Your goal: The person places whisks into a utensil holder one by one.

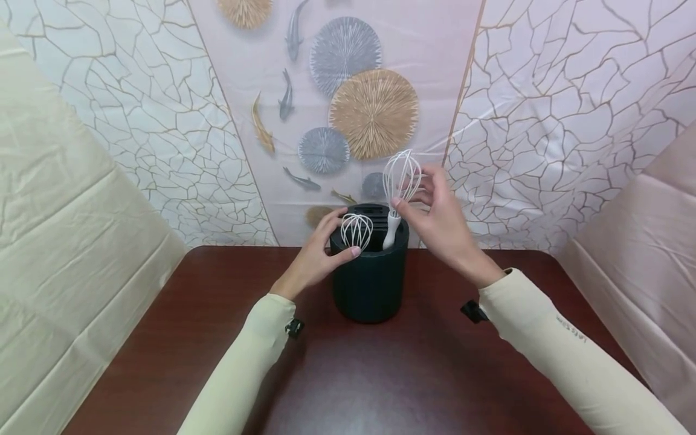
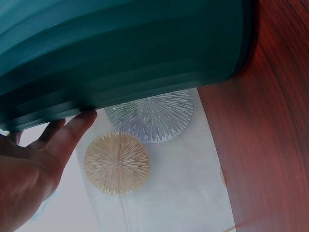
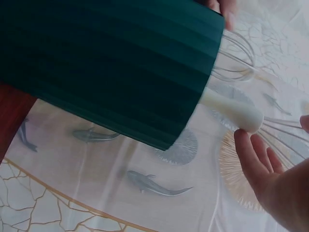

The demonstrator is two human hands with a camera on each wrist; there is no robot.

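Observation:
A dark green utensil holder (image 1: 370,287) stands upright on the table. One whisk (image 1: 356,229) has its wire head above the holder's left opening, its handle hidden inside. My left hand (image 1: 318,251) rests at the left of the rim, thumb at the front and fingers toward the back. In the left wrist view, its extended fingers (image 2: 72,133) touch the holder's side. My right hand (image 1: 437,217) holds a second white whisk (image 1: 393,229) where wires meet handle. That whisk stands slightly tilted, wires up, its handle's lower end inside the right opening.
The dark reddish-brown table (image 1: 359,386) extends in front of the holder and to both sides. A patterned cloth backdrop (image 1: 261,199) hangs close behind the holder. Beige cloth walls (image 1: 70,254) flank the table. The holder's top has a slotted section (image 1: 372,212) at the back.

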